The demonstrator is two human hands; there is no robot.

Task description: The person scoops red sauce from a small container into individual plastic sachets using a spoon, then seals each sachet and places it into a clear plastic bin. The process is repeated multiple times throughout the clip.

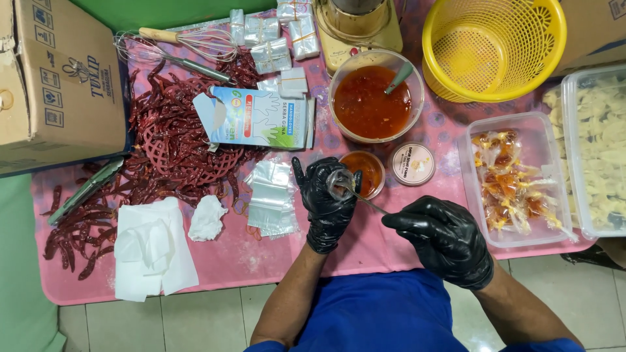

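My left hand (pixel 326 199), in a black glove, holds a small clear plastic bag (pixel 339 184) open at its mouth. My right hand (pixel 443 238), also gloved in black, grips a thin metal spoon (pixel 366 202) whose tip reaches into the bag. Just behind the bag stands a small round cup of red-orange sauce (pixel 368 171), with its lid (pixel 411 163) lying beside it. A large clear bowl of the same red sauce (pixel 372 101), with a spoon standing in it, sits farther back.
A clear tub (pixel 473 189) at right holds several tied sauce packets. A stack of empty plastic bags (pixel 270 195) lies left of my hand. Dried red chillies (pixel 169 137), a glove box (pixel 257 117), a yellow basket (pixel 492 45), a whisk (pixel 182 42) and a cardboard box (pixel 62 78) crowd the pink mat.
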